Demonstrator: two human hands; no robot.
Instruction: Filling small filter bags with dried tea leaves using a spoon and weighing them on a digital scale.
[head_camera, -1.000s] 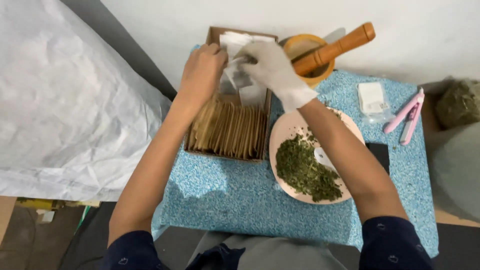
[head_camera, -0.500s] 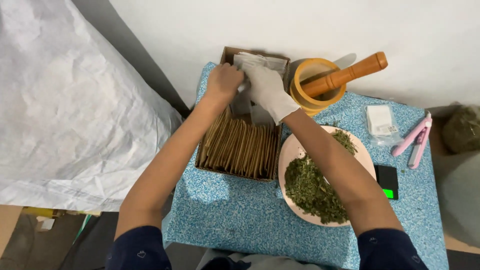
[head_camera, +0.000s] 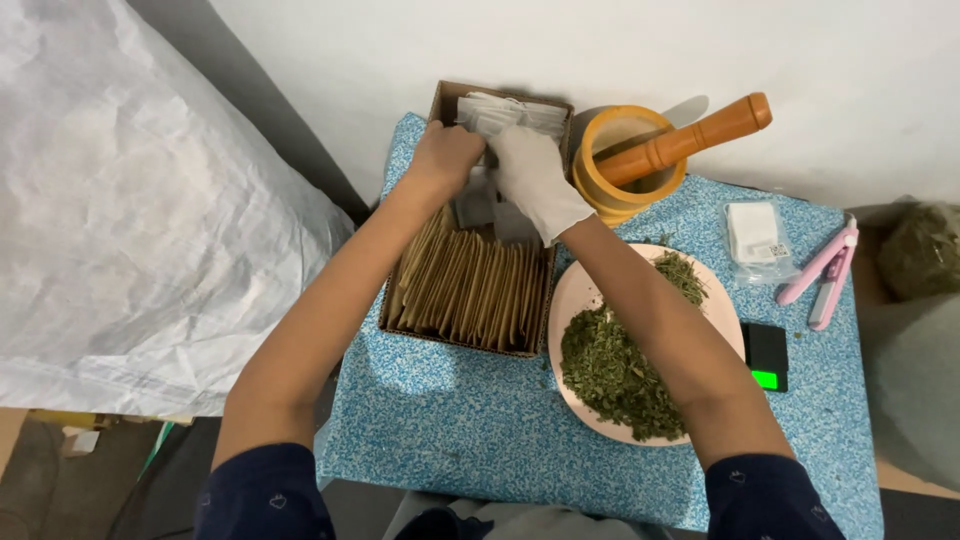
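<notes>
Fingers (head_camera: 470, 150) in cardboard box (head_camera: 445, 330) w/ brown sachets (head_camera: 470, 290).

Herb-packing workshop: mortar (head_camera: 628, 160), dried herbs (head_camera: 618, 372), scale (head_camera: 767, 355)

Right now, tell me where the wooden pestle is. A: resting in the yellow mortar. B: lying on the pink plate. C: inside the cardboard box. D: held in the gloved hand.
A: the wooden pestle leans in the yellow mortar, its handle sticking out past the rim toward the wall, apart from both hands.
</notes>
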